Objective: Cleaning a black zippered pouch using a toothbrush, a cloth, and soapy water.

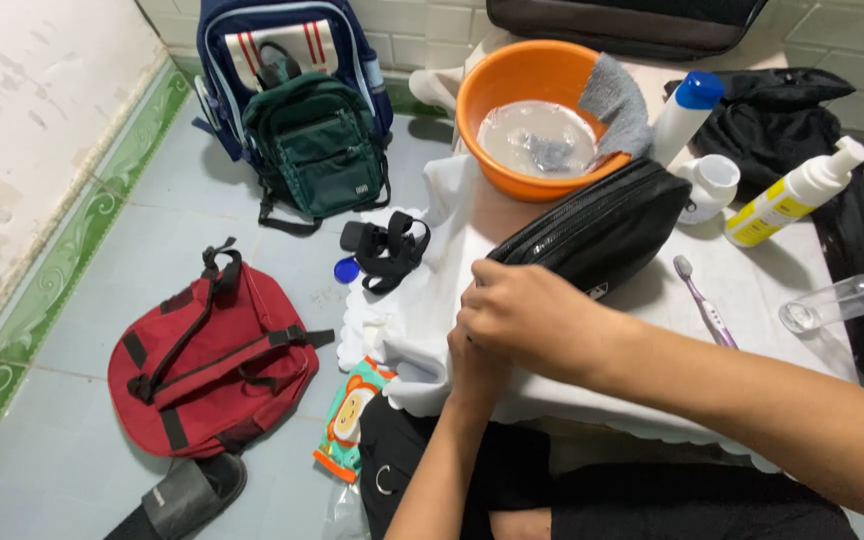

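— White cloth is what both hands are on, at the near left edge of the worktop. The right hand is curled closed over a fold of it, and the left hand comes up from below, mostly hidden under the right, so I cannot tell whether its fingers are closed or loose.

— What could slip from here?

— The black pouch lies on that same cloth, touching the right hand's knuckles. A tug on the fabric would likely drag the pouch along, and behind it the orange basin holds water with something soaking; it sits near the cloth's far fold, so a hard pull might rock it and spill.

— Anything else in the way?

— A grey sock hangs over the basin rim. To the right stand a white bottle with a blue cap, a small white pot and a foam pump bottle lying tilted; a purple toothbrush and a clear spray bottle rest near the edge and could roll. A black strap piece sits on the cloth's left corner, just beside a blue cap.

— And the floor?

— 1 red backpack and 1 green backpack lean or lie below, with a black sandal and a colourful packet.
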